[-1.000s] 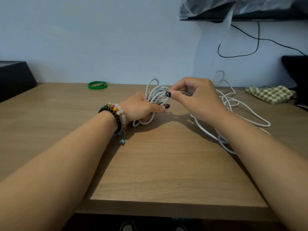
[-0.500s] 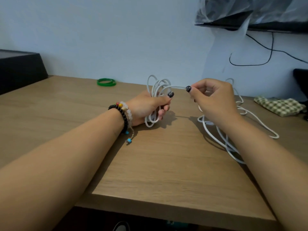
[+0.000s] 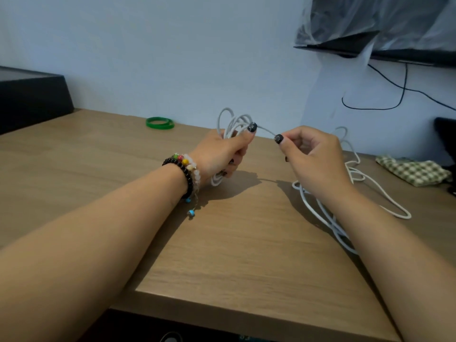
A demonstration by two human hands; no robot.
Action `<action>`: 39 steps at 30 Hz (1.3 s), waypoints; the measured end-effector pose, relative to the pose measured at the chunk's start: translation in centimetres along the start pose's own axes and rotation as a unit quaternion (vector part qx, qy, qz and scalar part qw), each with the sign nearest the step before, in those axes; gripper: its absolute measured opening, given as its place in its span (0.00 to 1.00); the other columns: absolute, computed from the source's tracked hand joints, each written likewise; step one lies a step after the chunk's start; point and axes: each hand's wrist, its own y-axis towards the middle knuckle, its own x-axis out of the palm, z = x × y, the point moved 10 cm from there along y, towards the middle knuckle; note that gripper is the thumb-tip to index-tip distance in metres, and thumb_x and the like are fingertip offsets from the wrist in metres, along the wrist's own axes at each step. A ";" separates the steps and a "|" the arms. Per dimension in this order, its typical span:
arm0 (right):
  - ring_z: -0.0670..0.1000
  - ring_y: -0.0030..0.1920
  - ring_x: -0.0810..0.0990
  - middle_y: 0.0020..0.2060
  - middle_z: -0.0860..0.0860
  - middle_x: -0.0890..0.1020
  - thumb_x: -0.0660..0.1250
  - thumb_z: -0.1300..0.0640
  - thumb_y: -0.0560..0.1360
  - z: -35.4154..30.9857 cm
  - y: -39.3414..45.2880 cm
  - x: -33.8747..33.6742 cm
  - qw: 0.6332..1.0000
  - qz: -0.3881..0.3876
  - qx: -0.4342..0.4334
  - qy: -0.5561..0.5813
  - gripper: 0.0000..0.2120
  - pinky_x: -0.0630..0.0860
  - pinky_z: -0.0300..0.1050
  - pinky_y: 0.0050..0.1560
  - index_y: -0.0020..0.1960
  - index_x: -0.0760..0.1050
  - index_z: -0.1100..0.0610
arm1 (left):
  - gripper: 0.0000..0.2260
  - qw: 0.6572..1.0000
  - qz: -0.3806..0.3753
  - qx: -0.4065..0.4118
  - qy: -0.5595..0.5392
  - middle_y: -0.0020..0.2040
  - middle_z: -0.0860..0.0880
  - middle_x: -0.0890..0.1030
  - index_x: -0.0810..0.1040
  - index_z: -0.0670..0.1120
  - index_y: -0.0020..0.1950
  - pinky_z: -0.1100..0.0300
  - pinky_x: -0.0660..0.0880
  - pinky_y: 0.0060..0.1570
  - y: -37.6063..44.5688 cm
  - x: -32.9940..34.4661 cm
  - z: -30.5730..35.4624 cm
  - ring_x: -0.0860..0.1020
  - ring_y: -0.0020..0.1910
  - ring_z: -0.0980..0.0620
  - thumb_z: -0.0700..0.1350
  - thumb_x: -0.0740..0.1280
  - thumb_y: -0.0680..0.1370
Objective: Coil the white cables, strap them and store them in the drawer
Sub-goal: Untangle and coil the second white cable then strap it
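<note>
Pale blue wall behind a light brown wood-grain tabletop (image 3: 234, 243). Left hand (image 3: 222, 154), fingers curled, grips an upright bundle of white cable loops (image 3: 232, 122) above the middle of the tabletop; the thumb presses the top of the loops, and the lower ends of the loops show below the fist, near the surface. Right hand (image 3: 313, 159) pinches 1 strand of the same white cable between thumb and forefinger, just right of the bundle; a short span runs between the 2 hands. The loose remainder of the white cable (image 3: 385, 201) sprawls on the right part of the tabletop, partly hidden under the right forearm. Beaded bracelets (image 3: 187, 169) on the left wrist. Green rubber bands (image 3: 160, 123) lie near the back edge; a green-and-white checked cloth (image 3: 414, 171) by the right edge.
</note>
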 end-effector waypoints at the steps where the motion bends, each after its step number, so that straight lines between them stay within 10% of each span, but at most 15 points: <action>1: 0.48 0.34 0.76 0.31 0.46 0.78 0.68 0.59 0.76 -0.1 0.0 0.2 1.000 -0.009 0.002 0.003 0.09 0.75 0.45 0.37 0.39 0.79 0.47 | 0.18 1.000 0.022 0.009 -0.013 0.25 0.52 0.65 0.69 0.47 0.33 0.64 0.61 0.23 0.1 -0.7 0.3 0.61 0.22 0.55 0.53 0.64 0.80; 6: 0.37 0.30 0.75 0.31 0.41 0.79 0.68 0.60 0.77 -0.3 -0.1 0.3 0.999 -0.019 0.011 0.044 0.08 0.71 0.29 0.33 0.44 0.80 0.47 | 0.19 0.989 0.125 0.030 -0.076 0.24 0.52 0.64 0.68 0.47 0.34 0.64 0.61 0.24 0.4 -4.3 1.1 0.61 0.21 0.54 0.55 0.62 0.80; 16: 0.33 0.33 0.77 0.35 0.40 0.83 0.69 0.63 0.75 0.4 -0.6 1.3 0.997 -0.044 0.031 0.062 0.07 0.69 0.26 0.38 0.51 0.84 0.59 | 0.22 0.998 0.050 0.039 0.005 0.25 0.52 0.65 0.68 0.46 0.35 0.63 0.63 0.26 0.3 -1.6 0.7 0.62 0.23 0.53 0.64 0.63 0.75; 24: 0.53 0.30 0.73 0.31 0.52 0.84 0.68 0.61 0.76 -1.8 -1.3 2.0 0.994 -0.084 -0.031 0.067 0.18 0.68 0.43 0.34 0.41 0.81 0.36 | 0.22 0.989 0.007 0.100 0.113 0.28 0.46 0.69 0.74 0.42 0.41 0.60 0.68 0.27 -0.2 0.7 1.4 0.66 0.26 0.50 0.62 0.70 0.68; 27: 0.66 0.46 0.82 0.43 0.63 0.83 0.69 0.61 0.76 -2.2 -1.5 2.4 0.991 -0.097 -0.041 0.078 0.18 0.80 0.58 0.47 0.40 0.83 0.37 | 0.22 0.989 0.027 0.102 0.104 0.28 0.47 0.69 0.73 0.44 0.38 0.60 0.68 0.28 -0.3 0.3 1.6 0.66 0.27 0.50 0.64 0.68 0.67; 31: 0.69 0.53 0.77 0.48 0.69 0.80 0.69 0.61 0.76 -2.3 -1.8 3.3 0.989 -0.123 -0.044 0.072 0.15 0.72 0.68 0.51 0.42 0.82 0.41 | 0.22 0.993 0.040 0.092 0.064 0.29 0.48 0.67 0.71 0.44 0.39 0.60 0.66 0.28 -0.3 0.0 1.5 0.64 0.27 0.51 0.64 0.67 0.65; 34: 0.60 0.47 0.83 0.45 0.68 0.82 0.68 0.62 0.76 -1.5 -1.8 3.6 0.988 -0.141 -0.036 0.060 0.14 0.80 0.54 0.49 0.42 0.83 0.43 | 0.22 0.992 0.028 0.091 0.082 0.28 0.48 0.68 0.71 0.44 0.39 0.60 0.68 0.27 -0.3 0.4 1.5 0.65 0.27 0.51 0.63 0.68 0.68; 39: 0.47 0.29 0.64 0.28 0.64 0.73 0.65 0.64 0.76 -0.5 -2.1 4.9 0.981 -0.194 -0.022 -0.002 0.11 0.60 0.38 0.31 0.40 0.79 0.71 | 0.13 0.989 0.038 0.094 0.104 0.27 0.50 0.71 0.74 0.45 0.37 0.62 0.70 0.27 -0.1 0.4 1.5 0.68 0.25 0.53 0.51 0.72 0.75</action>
